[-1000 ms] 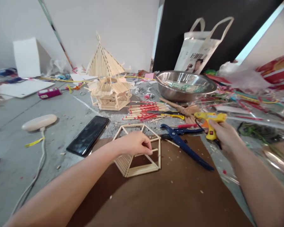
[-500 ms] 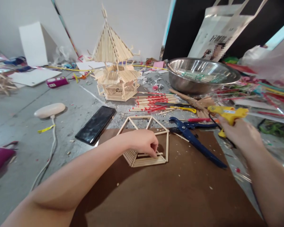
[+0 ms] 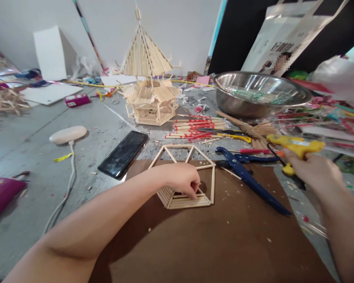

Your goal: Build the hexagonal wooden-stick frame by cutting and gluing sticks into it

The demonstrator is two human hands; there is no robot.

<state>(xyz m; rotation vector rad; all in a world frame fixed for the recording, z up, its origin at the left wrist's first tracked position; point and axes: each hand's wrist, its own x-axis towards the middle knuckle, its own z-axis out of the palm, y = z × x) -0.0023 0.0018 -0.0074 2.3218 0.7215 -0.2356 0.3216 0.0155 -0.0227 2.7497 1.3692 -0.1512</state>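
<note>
On a brown sheet (image 3: 212,243) lies a many-sided frame of thin wooden sticks (image 3: 212,184) with spokes toward its middle. Rows of sticks fill its near and near-left sections. My left hand (image 3: 183,179) reaches over the frame, fingers curled and closed on a short wooden stick (image 3: 179,196) lying along the inner side of the near row. The hand hides the frame's centre. Off to the right, my right hand (image 3: 320,171) is wrapped around a yellow glue gun (image 3: 297,143), held up and apart from the frame, its nozzle pointing left.
Blue-handled cutters (image 3: 250,184) lie right of the frame, a black phone (image 3: 124,153) left. Behind stand a stick-built pavilion model (image 3: 150,102) and a steel basin (image 3: 259,106). Red-marked sticks (image 3: 197,127) and yellow-handled scissors (image 3: 236,136) lie between. A white corded device (image 3: 67,135) sits left.
The short stick, earlier slightly apart from the near row, now lies against it under my left fingers. The glue gun stays in my right hand. The whole view has shifted slightly.
</note>
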